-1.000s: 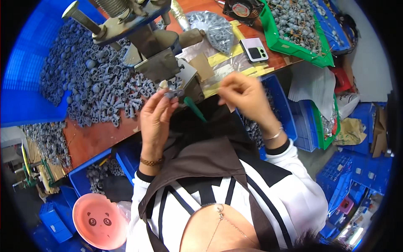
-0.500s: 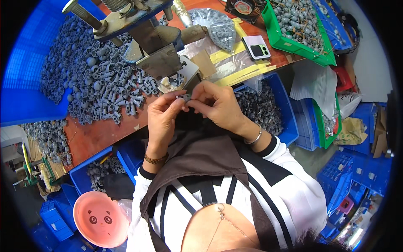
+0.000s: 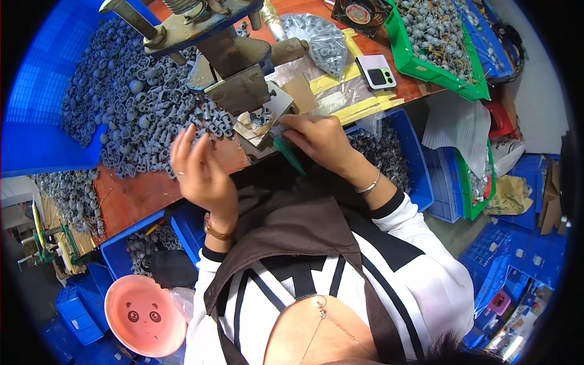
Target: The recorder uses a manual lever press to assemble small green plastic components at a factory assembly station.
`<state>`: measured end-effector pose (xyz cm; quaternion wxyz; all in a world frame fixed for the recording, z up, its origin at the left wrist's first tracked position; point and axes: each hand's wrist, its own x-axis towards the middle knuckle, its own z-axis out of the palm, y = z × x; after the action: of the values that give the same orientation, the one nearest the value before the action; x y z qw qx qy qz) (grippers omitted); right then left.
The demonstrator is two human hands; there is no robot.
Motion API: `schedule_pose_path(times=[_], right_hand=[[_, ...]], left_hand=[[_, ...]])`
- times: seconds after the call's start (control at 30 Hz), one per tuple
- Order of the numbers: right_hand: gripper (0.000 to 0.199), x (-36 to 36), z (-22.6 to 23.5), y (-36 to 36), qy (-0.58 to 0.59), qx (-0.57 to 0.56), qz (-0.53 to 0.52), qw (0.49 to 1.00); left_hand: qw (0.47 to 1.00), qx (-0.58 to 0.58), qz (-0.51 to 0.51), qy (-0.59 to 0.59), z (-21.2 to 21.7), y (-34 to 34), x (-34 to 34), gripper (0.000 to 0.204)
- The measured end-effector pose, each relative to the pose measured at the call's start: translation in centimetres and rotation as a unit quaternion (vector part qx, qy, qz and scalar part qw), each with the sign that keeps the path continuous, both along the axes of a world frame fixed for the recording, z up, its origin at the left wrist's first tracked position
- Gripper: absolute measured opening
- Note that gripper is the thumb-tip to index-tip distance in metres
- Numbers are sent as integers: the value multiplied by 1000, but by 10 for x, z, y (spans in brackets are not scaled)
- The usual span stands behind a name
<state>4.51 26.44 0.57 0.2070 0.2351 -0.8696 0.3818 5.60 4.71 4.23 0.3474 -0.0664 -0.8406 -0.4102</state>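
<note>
My right hand [image 3: 322,145] pinches a small grey plastic part [image 3: 277,131] between thumb and fingers, just beside the small block under the press. A slim green piece [image 3: 288,156] hangs below that part; whether the two are joined I cannot tell. My left hand [image 3: 204,176] is raised at the table's near edge with its fingers apart and nothing visible in it. Beyond its fingertips spreads a big heap of grey plastic fittings [image 3: 152,103]. The metal press head [image 3: 240,94] stands over the pale block [image 3: 249,126], where another grey part [image 3: 265,115] sits.
A blue bin of grey parts [image 3: 394,164] stands right of my right forearm. On the table lie a phone [image 3: 376,72], a clear bag of parts [image 3: 319,42] and a fan [image 3: 359,15]. A green crate [image 3: 420,68] is at the far right, a pink basin [image 3: 146,331] at lower left.
My left hand has let go of the small part and moved left toward the heap, its fingers spreading. The right hand keeps its pinch; the green piece now shows below it.
</note>
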Motion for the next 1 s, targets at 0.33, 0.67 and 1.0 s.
schedule_pose_path(times=[0.33, 0.67, 1.0], right_hand=[[27, -11, 8, -29, 45, -64, 30, 996], [14, -9, 7, -32, -148, -65, -64, 985], [24, -126, 118, 4, -231, -512, 132, 817]], left_hand=[[925, 188, -187, -274, -25, 8, -12, 17], [970, 13, -144, -196, -24, 11, -34, 19], [979, -97, -112, -142, -20, 21, -31, 17]])
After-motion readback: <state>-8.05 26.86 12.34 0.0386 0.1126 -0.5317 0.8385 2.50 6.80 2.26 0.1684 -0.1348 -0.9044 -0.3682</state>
